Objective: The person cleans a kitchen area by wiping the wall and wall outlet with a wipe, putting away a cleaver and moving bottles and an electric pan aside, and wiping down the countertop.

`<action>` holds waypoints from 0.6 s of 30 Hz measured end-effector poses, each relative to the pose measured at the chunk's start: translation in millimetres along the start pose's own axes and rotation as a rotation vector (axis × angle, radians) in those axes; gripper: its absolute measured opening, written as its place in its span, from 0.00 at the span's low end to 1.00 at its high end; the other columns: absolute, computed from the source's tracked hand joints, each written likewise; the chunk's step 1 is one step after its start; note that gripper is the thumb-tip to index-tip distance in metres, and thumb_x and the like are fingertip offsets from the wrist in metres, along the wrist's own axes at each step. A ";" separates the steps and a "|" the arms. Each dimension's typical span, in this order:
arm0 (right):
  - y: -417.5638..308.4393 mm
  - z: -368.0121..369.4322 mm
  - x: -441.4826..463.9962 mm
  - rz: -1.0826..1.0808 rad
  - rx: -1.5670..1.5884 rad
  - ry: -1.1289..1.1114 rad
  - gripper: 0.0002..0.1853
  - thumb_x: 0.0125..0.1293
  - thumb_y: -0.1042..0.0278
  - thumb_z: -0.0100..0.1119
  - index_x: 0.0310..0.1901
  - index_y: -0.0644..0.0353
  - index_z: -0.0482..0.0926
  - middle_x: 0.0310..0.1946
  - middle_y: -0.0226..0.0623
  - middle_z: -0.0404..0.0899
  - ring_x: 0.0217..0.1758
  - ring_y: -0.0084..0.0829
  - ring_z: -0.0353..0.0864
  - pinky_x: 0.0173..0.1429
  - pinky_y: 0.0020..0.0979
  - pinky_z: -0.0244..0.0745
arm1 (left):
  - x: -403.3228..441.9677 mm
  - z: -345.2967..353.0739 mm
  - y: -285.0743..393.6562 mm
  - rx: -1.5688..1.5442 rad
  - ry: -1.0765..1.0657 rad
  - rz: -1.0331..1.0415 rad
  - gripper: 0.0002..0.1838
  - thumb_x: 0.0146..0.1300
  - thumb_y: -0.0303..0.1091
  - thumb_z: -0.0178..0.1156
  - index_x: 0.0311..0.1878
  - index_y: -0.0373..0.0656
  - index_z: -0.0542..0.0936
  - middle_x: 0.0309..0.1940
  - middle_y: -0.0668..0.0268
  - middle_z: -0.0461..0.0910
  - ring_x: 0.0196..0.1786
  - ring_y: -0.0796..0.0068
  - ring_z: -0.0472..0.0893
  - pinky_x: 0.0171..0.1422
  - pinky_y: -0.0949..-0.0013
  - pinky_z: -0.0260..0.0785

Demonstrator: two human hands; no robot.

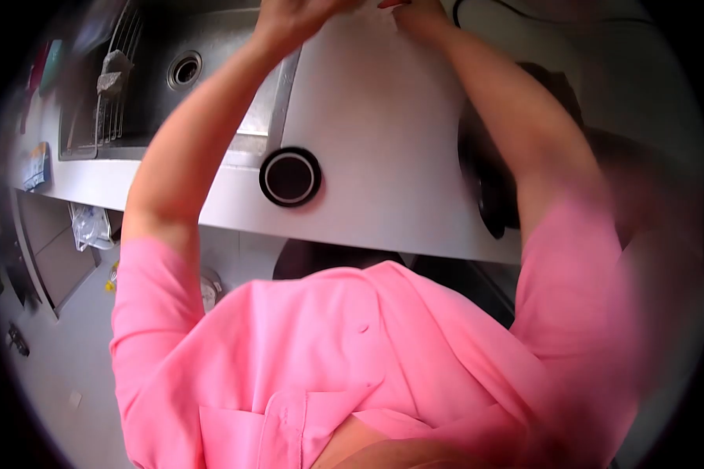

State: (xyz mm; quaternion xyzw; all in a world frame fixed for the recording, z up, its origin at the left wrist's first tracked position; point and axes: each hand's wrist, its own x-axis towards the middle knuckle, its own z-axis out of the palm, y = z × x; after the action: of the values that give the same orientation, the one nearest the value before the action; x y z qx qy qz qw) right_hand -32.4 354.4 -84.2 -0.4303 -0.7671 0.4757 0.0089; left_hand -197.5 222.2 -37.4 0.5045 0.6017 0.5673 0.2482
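Note:
Both my arms reach forward over the white countertop to the top edge of the view. My left hand is partly cut off there, and its fingers are blurred. Close by on the right, my right hand is also cut off, with a small bit of red beside its fingers. What either hand holds, if anything, cannot be made out. A round black object with a pale ring lies on the counter near its front edge, below my hands.
On the left is a metal sink with a drain and a wire rack. A small packet stands at the counter's left end. Dark objects sit under my right arm. A black cable runs at the top right.

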 end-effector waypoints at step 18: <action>-50.9 61.8 114.7 -0.167 -0.087 0.574 0.15 0.61 0.60 0.51 0.46 0.54 0.78 0.45 0.44 0.79 0.50 0.41 0.78 0.52 0.38 0.73 | 93.6 0.2 43.2 0.172 0.077 0.301 0.35 0.43 0.42 0.73 0.52 0.36 0.71 0.46 0.51 0.72 0.50 0.57 0.75 0.56 0.60 0.67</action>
State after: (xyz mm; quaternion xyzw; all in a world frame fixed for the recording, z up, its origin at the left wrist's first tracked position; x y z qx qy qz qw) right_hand -164.0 377.5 -125.9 -0.4825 -0.7857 0.2990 0.2461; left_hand -217.7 298.8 28.5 0.5863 0.5746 0.5634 0.0929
